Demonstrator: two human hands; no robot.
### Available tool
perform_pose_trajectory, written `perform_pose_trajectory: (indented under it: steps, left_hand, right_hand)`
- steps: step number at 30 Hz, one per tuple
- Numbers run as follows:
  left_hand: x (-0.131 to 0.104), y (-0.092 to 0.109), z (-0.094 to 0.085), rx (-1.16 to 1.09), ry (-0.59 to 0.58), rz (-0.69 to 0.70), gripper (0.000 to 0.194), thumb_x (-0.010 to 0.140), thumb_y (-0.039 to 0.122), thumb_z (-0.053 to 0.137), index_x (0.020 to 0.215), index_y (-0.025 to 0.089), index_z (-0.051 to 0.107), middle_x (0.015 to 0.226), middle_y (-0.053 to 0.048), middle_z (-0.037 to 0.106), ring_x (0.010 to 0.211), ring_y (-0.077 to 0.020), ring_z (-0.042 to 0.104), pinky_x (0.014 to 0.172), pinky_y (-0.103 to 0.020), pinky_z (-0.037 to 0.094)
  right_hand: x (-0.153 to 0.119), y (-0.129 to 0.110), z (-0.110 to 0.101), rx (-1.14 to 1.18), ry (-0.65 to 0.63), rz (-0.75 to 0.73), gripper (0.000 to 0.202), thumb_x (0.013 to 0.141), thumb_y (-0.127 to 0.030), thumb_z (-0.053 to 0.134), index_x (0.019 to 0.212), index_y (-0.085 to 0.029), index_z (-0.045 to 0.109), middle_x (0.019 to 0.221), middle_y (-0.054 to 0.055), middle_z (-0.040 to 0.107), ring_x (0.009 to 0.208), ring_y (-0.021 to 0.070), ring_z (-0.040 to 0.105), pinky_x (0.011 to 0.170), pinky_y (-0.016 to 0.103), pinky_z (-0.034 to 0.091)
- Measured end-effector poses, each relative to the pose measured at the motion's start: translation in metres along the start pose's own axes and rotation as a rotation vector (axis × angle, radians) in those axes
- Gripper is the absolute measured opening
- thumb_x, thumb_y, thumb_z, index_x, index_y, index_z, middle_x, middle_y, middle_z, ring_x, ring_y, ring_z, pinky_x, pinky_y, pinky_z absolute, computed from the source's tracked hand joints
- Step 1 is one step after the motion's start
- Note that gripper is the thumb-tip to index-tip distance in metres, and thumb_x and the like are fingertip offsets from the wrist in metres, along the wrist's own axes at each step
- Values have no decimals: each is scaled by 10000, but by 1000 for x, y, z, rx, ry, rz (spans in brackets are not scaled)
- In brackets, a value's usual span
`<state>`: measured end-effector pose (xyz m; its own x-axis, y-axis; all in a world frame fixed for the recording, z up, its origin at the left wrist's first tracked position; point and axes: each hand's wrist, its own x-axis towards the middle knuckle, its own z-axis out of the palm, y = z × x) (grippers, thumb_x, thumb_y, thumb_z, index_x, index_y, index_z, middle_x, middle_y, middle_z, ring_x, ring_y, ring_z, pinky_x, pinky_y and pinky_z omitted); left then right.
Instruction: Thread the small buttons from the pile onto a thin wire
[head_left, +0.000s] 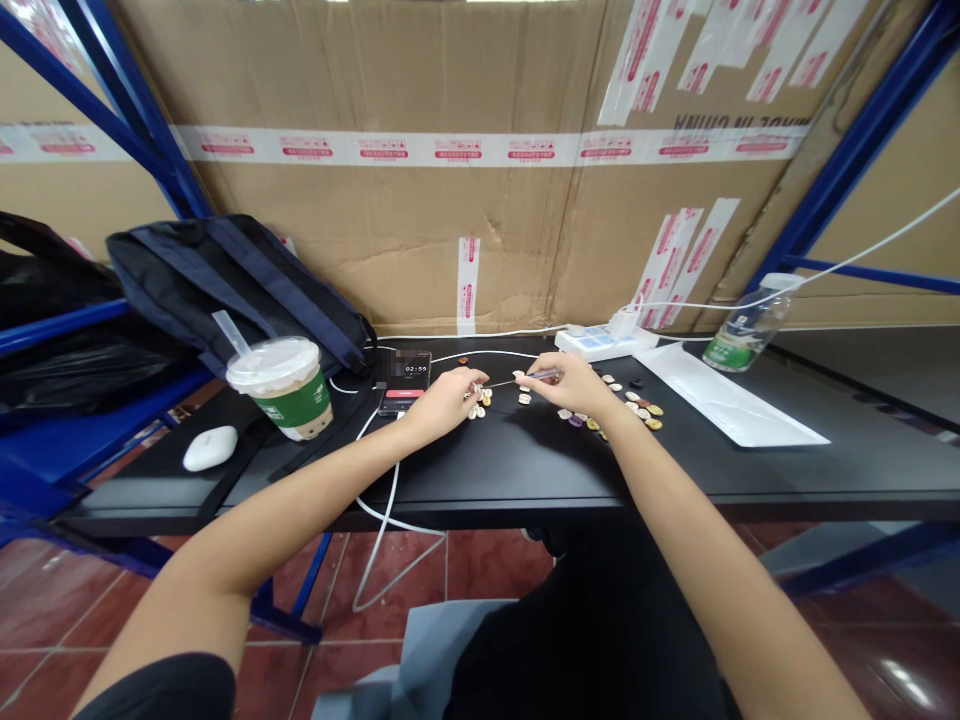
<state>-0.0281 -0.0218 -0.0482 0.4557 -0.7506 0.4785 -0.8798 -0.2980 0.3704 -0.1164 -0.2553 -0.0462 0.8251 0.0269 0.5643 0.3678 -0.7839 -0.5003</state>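
Note:
My right hand (564,380) grips a slim tool (544,374) that looks like a small screwdriver, with a see-through handle. Its thin metal shaft points left, and the tip meets the fingers of my left hand (455,392). Those left fingers are pinched on a small cream button-like piece, partly hidden by them. Under the left hand lies a small group of cream and yellow pieces (481,410). Several cream pieces (524,398) lie between the hands. Beneath and beyond the right hand are more pieces (645,410) in cream, yellow, purple, brown and black.
A phone (406,380) showing a timer lies left, with a white cable (390,500) hanging off the black table (480,470). Farther left are a drink cup (289,390), white earbud case (211,448) and backpack (247,280). A power strip (600,342), white packet (727,395) and bottle (750,325) stand right.

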Motion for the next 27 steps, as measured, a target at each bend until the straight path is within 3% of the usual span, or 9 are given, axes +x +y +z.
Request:
perform_pose_trajectory:
  steps: [8, 27]
  left_hand:
    - [-1, 1, 0, 13, 8, 23, 268, 884, 65, 556, 1112, 135, 679, 1064, -89, 730, 940, -186, 697, 887, -314, 559]
    - [0, -2, 2, -3, 11, 33, 252, 901, 88, 550, 1111, 138, 680, 1053, -86, 730, 945, -184, 694, 894, -313, 556]
  right_hand:
    - [-1, -2, 0, 2, -12, 16, 301, 859, -484, 661, 792, -197, 724, 829, 63, 733, 725, 189, 649, 652, 305, 492]
    - [-1, -1, 2, -55, -15, 26, 349, 857, -527, 644, 820, -186, 712, 701, 45, 678, 598, 161, 557, 588, 296, 425]
